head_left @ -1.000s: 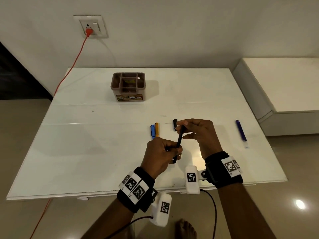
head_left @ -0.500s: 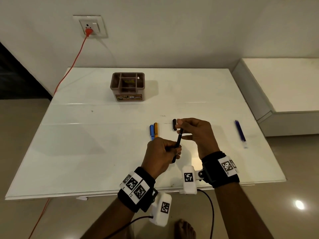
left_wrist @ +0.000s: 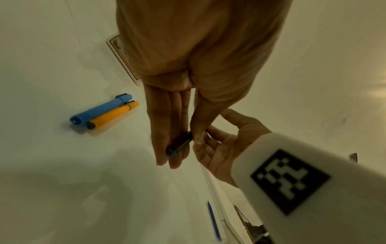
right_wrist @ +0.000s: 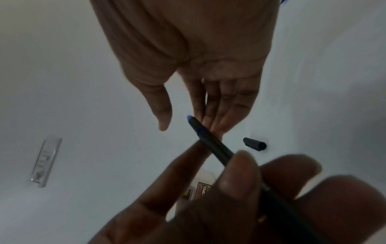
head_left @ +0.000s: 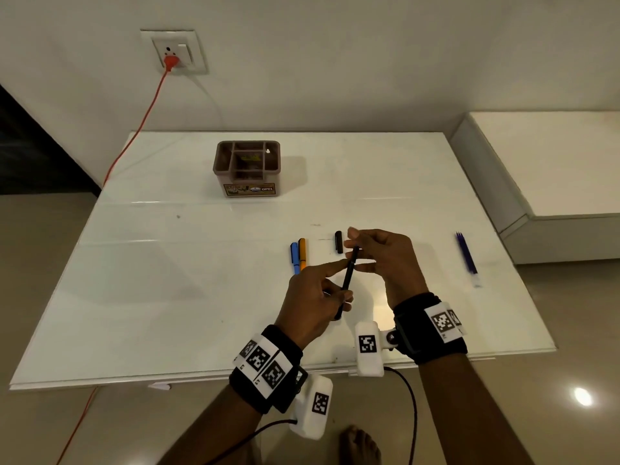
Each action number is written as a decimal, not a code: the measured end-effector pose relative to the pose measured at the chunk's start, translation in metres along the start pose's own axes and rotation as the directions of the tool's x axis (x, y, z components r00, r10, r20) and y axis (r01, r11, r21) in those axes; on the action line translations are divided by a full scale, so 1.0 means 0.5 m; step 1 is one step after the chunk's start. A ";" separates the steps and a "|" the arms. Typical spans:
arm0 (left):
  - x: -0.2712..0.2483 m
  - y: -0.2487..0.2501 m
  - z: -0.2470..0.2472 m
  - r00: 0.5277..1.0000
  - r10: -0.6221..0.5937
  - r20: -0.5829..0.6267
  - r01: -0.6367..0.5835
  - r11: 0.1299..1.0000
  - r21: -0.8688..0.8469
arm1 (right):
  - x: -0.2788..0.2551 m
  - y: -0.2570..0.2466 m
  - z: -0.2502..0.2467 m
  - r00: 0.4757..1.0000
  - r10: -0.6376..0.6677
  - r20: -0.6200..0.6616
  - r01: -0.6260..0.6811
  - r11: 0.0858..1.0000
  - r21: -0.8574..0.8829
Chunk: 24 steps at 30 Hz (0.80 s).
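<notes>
Above the near middle of the table (head_left: 167, 280): the left hand (head_left: 315, 297) pinches the pen (head_left: 349, 273) low on its black barrel, between thumb and fingers, with the index finger stretched out toward the right hand (head_left: 385, 260). The pen is clear of the surface and tilted, its blue tip pointing up and away.

The right hand is loosely spread, fingers straight and side by side, thumb apart. The pen's tip sits in the gap between thumb and fingers, and nothing is grasped. Whether the tip touches the fingers cannot be told.

A black cap (head_left: 339, 242) lies on the table just beside the right fingertips. Left of it lie a blue marker (head_left: 294, 258) and an orange marker (head_left: 302, 253), side by side and touching. Well to the right lie thin blue refills (head_left: 466, 255).

On the far side stands a brown box (head_left: 247, 167) with compartments, upright. On the wall is a socket (head_left: 172, 52). An orange cord (head_left: 134, 139) runs down from it past the table's left corner.
</notes>
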<state>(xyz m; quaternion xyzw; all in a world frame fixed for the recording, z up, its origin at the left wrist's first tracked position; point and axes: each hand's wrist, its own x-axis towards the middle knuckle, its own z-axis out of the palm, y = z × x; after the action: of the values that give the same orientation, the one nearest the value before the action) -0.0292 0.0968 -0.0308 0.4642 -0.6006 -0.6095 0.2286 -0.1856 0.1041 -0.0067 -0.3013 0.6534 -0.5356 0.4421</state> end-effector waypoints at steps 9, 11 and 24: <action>-0.003 0.004 -0.001 1.000 -0.009 0.006 0.010 1.000 -0.027 | -0.007 -0.003 -0.007 0.999 -0.042 -0.034 0.041 0.999 -0.008; -0.003 0.004 -0.002 1.000 -0.016 0.018 0.016 1.000 -0.026 | -0.009 -0.006 -0.006 0.998 -0.054 -0.016 0.054 0.999 -0.009; -0.012 0.022 -0.008 0.998 0.006 0.064 -0.005 1.000 -0.004 | -0.005 0.002 -0.012 0.996 -0.028 -0.083 0.026 0.999 -0.026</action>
<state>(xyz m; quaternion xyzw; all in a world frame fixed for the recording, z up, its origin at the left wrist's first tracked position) -0.0260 0.0979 -0.0178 0.4424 -0.6079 -0.6244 0.2117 -0.1901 0.1092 -0.0065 -0.2929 0.6738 -0.5454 0.4035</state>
